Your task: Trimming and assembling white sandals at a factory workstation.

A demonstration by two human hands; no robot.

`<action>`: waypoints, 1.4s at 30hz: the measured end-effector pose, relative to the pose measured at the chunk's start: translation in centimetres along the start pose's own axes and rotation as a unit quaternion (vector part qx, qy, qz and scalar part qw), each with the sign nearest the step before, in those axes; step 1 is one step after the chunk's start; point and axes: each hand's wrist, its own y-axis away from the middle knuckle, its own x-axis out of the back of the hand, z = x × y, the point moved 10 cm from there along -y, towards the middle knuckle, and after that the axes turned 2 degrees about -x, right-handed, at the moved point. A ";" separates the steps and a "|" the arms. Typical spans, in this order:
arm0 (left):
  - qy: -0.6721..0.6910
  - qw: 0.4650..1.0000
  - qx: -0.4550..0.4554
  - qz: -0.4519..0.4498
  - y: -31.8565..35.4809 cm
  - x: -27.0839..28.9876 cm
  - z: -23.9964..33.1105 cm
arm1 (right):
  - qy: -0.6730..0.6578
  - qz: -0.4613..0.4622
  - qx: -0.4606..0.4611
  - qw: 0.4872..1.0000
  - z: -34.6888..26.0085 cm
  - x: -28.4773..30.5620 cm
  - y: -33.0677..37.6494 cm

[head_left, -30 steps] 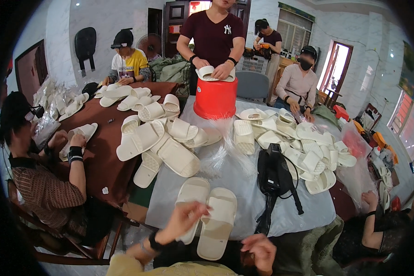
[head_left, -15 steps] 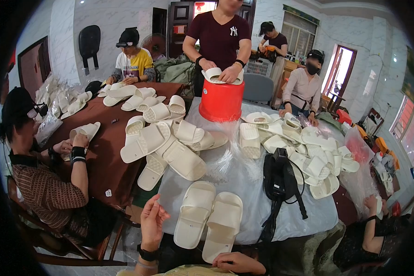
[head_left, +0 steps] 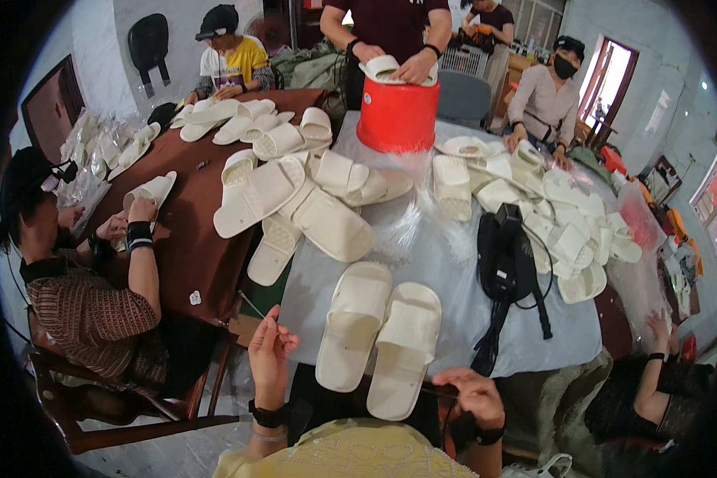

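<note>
Your left hand is raised off the near-left corner of the desk, its fingers loosely curled and drawn close together; they may be pinching something thin, but the view is too small to tell. Your right hand rests at the near edge of the desk, palm down, its fingers half bent and a little apart, holding nothing that shows.

Between your hands, a little further out, the pair of white slippers lies side by side on the grey cover, toes pointing away from you; the right slipper's heel is just beside your right hand. A black strapped pouch lies to the right of the pair. Beyond it, more white slippers are heaped across the desk, and a red bucket stands at the far end, where a person's hands hold a slipper over it.
</note>
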 end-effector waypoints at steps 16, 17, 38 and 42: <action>-0.290 0.906 0.216 -0.220 1.8 -5.5 -9.4 | -0.107 0.170 -0.158 0.967 1.5 1.7 -5.7; -0.292 0.904 0.217 -0.226 1.0 -5.6 -10.1 | -0.069 0.181 -0.160 0.968 1.4 1.9 -7.7; -0.107 0.963 0.175 -0.175 -4.8 -6.1 -17.7 | 0.512 -0.083 -0.135 0.844 17.7 -0.6 -25.2; -0.125 0.967 0.130 -0.180 -4.1 -7.4 -16.2 | 0.480 0.018 -0.117 0.869 17.1 1.3 -25.7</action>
